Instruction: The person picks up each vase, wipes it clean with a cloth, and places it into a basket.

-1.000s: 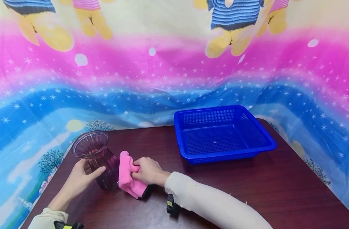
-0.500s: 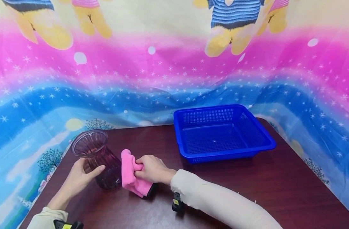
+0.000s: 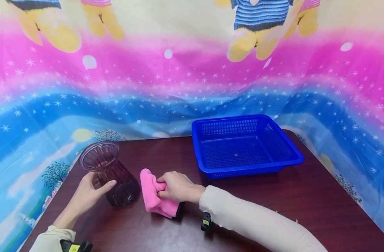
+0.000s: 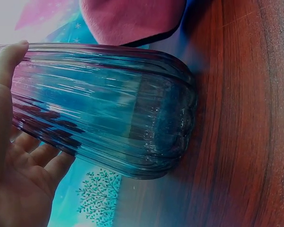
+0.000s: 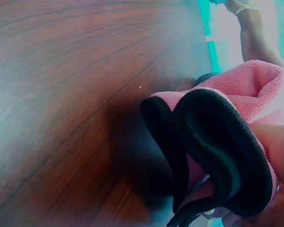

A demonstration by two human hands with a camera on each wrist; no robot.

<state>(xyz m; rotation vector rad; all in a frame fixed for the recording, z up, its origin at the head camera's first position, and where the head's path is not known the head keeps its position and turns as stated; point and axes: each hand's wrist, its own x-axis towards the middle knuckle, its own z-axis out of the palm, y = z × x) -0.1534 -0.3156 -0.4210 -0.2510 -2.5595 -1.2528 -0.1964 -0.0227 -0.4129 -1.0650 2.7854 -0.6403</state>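
Observation:
A ribbed, purple-tinted glass vase [image 3: 117,182] with a flared rim leans toward the left on the table in the head view. My left hand [image 3: 90,190] grips its neck, thumb on the near side and fingers behind it. In the left wrist view the thumb and fingers stand on either side of the vase [image 4: 104,104], its base close to the tabletop. My right hand [image 3: 179,187] pinches a bunched pink cloth [image 3: 152,192] just right of the vase, with a gap between them. The cloth [image 5: 246,90] shows a folded black edge in the right wrist view.
A blue plastic basket [image 3: 242,154] with mesh sides stands at the back right of the dark wooden table [image 3: 242,217]. Behind the table hangs a printed pink and blue backdrop [image 3: 192,77]. A black wrist camera [image 3: 207,222] sits under the right cuff.
The right hand has drawn the pink cloth rightward, away from the vase. The left hand keeps its grip on the neck, while the vase's base has swung a little to the right.

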